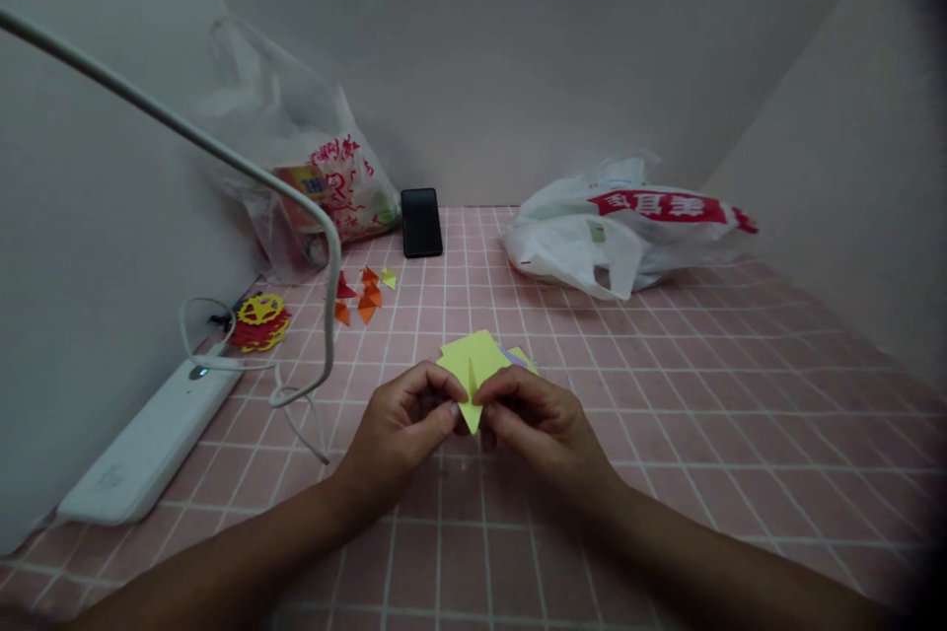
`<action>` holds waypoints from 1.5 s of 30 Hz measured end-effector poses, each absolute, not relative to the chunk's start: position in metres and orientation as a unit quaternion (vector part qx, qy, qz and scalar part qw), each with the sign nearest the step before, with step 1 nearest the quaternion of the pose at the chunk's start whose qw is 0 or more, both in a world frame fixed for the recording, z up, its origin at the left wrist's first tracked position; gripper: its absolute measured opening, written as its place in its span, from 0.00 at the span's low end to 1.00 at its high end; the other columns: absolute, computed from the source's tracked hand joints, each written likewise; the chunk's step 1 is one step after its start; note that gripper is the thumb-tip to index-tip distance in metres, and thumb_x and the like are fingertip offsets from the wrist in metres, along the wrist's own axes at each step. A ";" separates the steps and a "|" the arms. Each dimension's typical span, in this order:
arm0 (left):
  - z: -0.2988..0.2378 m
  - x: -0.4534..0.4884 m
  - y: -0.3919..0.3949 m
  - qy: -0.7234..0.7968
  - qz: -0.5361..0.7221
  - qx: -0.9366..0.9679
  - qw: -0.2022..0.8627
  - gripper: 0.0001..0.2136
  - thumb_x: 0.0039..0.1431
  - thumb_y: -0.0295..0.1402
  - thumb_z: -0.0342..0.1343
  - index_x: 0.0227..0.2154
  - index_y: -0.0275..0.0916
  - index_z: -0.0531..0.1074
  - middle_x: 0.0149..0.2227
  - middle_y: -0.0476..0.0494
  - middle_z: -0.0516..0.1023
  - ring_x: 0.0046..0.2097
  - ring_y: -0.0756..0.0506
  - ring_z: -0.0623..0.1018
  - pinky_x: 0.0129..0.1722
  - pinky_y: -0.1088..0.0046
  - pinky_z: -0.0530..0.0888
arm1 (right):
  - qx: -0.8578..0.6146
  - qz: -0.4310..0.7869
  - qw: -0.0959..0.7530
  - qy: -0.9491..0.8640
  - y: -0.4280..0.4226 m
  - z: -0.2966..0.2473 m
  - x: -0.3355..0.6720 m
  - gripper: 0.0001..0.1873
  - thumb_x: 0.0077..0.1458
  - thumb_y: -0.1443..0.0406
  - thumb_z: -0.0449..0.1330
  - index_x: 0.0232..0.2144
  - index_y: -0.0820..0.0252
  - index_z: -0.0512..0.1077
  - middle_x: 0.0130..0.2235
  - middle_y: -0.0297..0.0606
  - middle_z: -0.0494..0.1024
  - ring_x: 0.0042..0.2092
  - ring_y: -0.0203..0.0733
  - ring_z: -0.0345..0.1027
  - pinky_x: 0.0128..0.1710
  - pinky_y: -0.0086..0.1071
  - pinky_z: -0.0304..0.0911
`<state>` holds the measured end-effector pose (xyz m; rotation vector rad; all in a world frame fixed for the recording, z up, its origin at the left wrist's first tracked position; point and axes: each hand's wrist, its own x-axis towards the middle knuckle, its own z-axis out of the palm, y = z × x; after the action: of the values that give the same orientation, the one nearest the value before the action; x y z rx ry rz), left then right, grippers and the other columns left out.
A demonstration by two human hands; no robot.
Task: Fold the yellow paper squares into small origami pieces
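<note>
My left hand (409, 419) and my right hand (539, 422) meet at the middle of the table, thumbs and fingertips pinched on a small yellow folded paper (472, 417). Its point faces down toward me, and a narrow fold stands up along its centre. Just behind the fingers lie yellow paper sheets (473, 349), with a bit of purple paper (512, 356) showing at their right. How far the held piece runs under the fingers is hidden.
Several small folded papers (368, 297), orange, red and yellow, lie left of centre. Red and yellow cut-outs (260, 312) sit by a white power bank-like device (152, 439). A white cable (244, 163) arches across the left. Behind are a phone (421, 223) and two plastic bags (347, 187) (562, 237).
</note>
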<state>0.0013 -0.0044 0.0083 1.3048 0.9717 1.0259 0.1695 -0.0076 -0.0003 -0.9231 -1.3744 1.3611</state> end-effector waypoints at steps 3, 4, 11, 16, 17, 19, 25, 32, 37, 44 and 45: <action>0.011 0.001 -0.005 0.411 0.436 0.555 0.577 0.02 0.54 0.29 0.57 0.31 0.38 0.71 0.27 0.49 0.74 0.31 0.49 0.75 0.33 0.73 0.73 | -0.375 0.557 0.478 -0.566 -0.008 0.001 0.170 0.04 0.52 0.69 0.56 0.29 0.57 0.71 0.22 0.29 0.70 0.24 0.34 0.63 0.26 0.29 0.58; 0.012 0.000 -0.005 0.411 0.435 0.556 0.577 0.02 0.54 0.29 0.57 0.31 0.38 0.71 0.28 0.49 0.74 0.32 0.49 0.75 0.34 0.73 0.73 | -0.376 0.552 0.478 -0.571 -0.008 0.001 0.170 0.04 0.53 0.68 0.56 0.29 0.57 0.71 0.22 0.30 0.70 0.24 0.34 0.63 0.25 0.29 0.59; 0.011 0.001 -0.005 0.426 0.439 0.566 0.553 0.04 0.55 0.31 0.59 0.30 0.38 0.70 0.28 0.49 0.73 0.32 0.49 0.74 0.32 0.74 0.72 | -0.378 0.481 0.475 -0.632 -0.008 -0.001 0.171 0.06 0.56 0.69 0.55 0.30 0.56 0.71 0.26 0.32 0.71 0.27 0.36 0.66 0.28 0.31 0.61; 0.005 0.001 -0.007 0.455 0.454 0.595 0.483 0.04 0.55 0.28 0.59 0.32 0.39 0.69 0.29 0.51 0.72 0.31 0.50 0.73 0.33 0.75 0.71 | -0.365 0.560 0.488 -0.562 -0.008 -0.003 0.169 0.02 0.58 0.65 0.57 0.36 0.56 0.68 0.28 0.31 0.71 0.28 0.36 0.67 0.29 0.31 0.65; 0.005 0.001 -0.007 0.457 0.453 0.608 0.464 0.04 0.56 0.27 0.58 0.32 0.39 0.69 0.30 0.51 0.72 0.32 0.50 0.73 0.33 0.75 0.71 | -0.362 0.577 0.487 -0.546 -0.008 -0.002 0.168 0.03 0.58 0.64 0.57 0.36 0.56 0.68 0.28 0.31 0.71 0.28 0.35 0.67 0.29 0.31 0.65; 0.005 0.000 -0.008 0.455 0.451 0.639 0.425 0.04 0.57 0.26 0.57 0.33 0.39 0.69 0.30 0.51 0.72 0.33 0.50 0.74 0.35 0.75 0.71 | -0.360 0.599 0.479 -0.531 -0.007 -0.002 0.167 0.04 0.57 0.63 0.58 0.35 0.57 0.68 0.28 0.31 0.71 0.28 0.35 0.67 0.29 0.30 0.65; 0.004 0.000 -0.009 0.444 0.454 0.681 0.365 0.05 0.57 0.25 0.57 0.35 0.40 0.68 0.33 0.50 0.73 0.34 0.49 0.75 0.37 0.74 0.72 | -0.384 0.579 0.458 -0.554 -0.006 -0.001 0.168 0.05 0.55 0.65 0.59 0.29 0.58 0.68 0.24 0.30 0.70 0.26 0.34 0.65 0.27 0.30 0.62; 0.007 0.001 -0.002 0.443 0.413 0.650 0.459 0.03 0.58 0.30 0.57 0.31 0.37 0.70 0.30 0.48 0.72 0.33 0.48 0.74 0.35 0.73 0.71 | -0.404 0.498 0.474 -0.603 -0.011 -0.001 0.171 0.04 0.57 0.66 0.59 0.30 0.58 0.69 0.26 0.31 0.71 0.27 0.35 0.66 0.29 0.31 0.61; 0.008 0.001 -0.002 0.437 0.411 0.649 0.468 0.05 0.58 0.31 0.56 0.28 0.37 0.70 0.29 0.48 0.72 0.32 0.48 0.74 0.34 0.73 0.70 | -0.392 0.491 0.473 -0.618 -0.008 -0.003 0.172 0.05 0.58 0.65 0.59 0.30 0.59 0.69 0.27 0.33 0.72 0.29 0.37 0.68 0.30 0.32 0.62; 0.009 0.002 -0.001 0.435 0.403 0.607 0.529 0.05 0.56 0.32 0.58 0.28 0.36 0.70 0.28 0.49 0.72 0.31 0.49 0.73 0.33 0.74 0.69 | -0.386 0.559 0.461 -0.571 -0.005 0.000 0.171 0.07 0.56 0.64 0.60 0.27 0.60 0.69 0.25 0.32 0.71 0.27 0.35 0.67 0.29 0.30 0.62; 0.009 0.001 0.000 0.429 0.398 0.590 0.556 0.06 0.56 0.33 0.58 0.28 0.36 0.70 0.27 0.50 0.72 0.31 0.50 0.73 0.33 0.74 0.69 | -0.383 0.573 0.462 -0.559 -0.004 0.001 0.171 0.08 0.56 0.63 0.60 0.27 0.60 0.69 0.25 0.32 0.72 0.27 0.35 0.67 0.29 0.30 0.63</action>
<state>0.0014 0.0000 0.0087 1.3930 1.0140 0.9391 0.1713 -0.0041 0.0005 -0.9419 -1.3737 1.4090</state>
